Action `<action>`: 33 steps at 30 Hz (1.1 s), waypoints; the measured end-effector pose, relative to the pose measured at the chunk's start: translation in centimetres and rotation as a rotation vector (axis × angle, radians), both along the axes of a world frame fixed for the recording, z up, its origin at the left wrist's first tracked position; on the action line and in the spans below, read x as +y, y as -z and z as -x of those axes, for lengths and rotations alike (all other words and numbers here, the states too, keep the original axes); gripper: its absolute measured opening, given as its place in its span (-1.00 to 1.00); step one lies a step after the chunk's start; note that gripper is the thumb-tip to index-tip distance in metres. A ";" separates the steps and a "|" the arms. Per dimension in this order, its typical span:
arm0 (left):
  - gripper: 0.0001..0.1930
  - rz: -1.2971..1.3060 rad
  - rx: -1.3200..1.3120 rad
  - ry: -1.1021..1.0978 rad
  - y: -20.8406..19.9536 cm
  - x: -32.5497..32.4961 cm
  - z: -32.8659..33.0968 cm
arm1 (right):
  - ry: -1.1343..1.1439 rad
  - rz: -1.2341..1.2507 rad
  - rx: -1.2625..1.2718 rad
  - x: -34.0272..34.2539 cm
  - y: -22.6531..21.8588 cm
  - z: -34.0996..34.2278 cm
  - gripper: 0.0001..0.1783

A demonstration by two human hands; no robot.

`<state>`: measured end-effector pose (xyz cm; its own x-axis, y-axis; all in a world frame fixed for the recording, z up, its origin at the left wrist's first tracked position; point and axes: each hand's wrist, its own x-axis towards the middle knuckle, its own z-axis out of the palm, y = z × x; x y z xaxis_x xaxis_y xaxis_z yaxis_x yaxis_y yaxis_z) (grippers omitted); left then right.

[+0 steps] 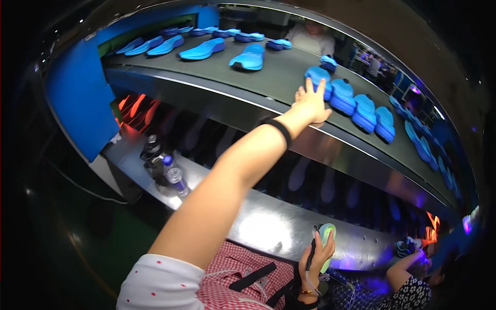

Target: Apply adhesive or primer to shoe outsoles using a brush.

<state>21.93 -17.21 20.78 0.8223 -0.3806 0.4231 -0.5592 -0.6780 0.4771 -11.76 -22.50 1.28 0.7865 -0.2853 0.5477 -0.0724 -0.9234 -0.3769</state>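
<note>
My left arm stretches across to the upper belt, where my left hand (311, 103) has its fingers spread. Its fingertips overlap a blue shoe sole (316, 75); whether they touch it I cannot tell. Further blue soles (342, 96) stand in a row just right of that hand. Lower down, above the metal ledge, my right hand (321, 252) is closed around a light green, shoe-shaped sole (326, 232). Part of that piece is hidden behind the fingers. A dark strap and a thin cord run along the right wrist.
The dark conveyor belt (206, 71) carries more blue soles (202, 49) to the left. Two bottles (175, 178) stand on the metal ledge (268, 222). A blue panel (77, 98) closes the left end. Another person (310, 39) is behind the belt; a co-worker (408, 281) sits at right.
</note>
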 end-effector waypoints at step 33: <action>-0.41 1.130 1.706 0.847 24.9 16.2 22.9 | -0.444 0.478 0.323 5.1 -4.1 1.4 -0.64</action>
<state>-0.93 -0.99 -4.07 0.3651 -0.9284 -0.0700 0.7646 0.2560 0.5915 -13.20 -17.36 5.41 0.9162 0.3102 0.2536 0.3074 -0.9502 0.0518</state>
